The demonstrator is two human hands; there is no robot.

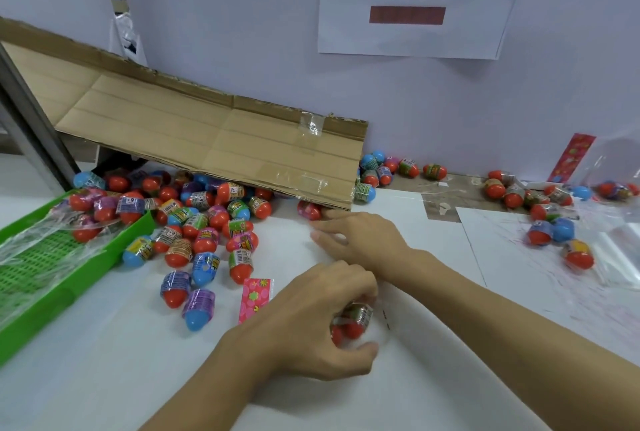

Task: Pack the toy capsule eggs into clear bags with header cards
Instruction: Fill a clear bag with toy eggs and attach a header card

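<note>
The left hand curls around a small cluster of capsule eggs, red ends and a printed band showing between the fingers, low on the white table near the front centre. A faint clear film appears around the cluster; whether it is a bag cannot be told. Just left of this hand, a pink flowered header card lies flat on the table. The right hand rests on the table behind the left hand, fingers extended and slightly spread, fingertips pointing left and close to a red egg at the edge of a cardboard sheet. The cardboard slopes down from the left, and a pile of loose eggs spreads out from beneath it. A green tray at the left holds bagged eggs. At the far right, more eggs lie among clear bags, with a red card leaning on the wall. A paper sign hangs above.
</note>
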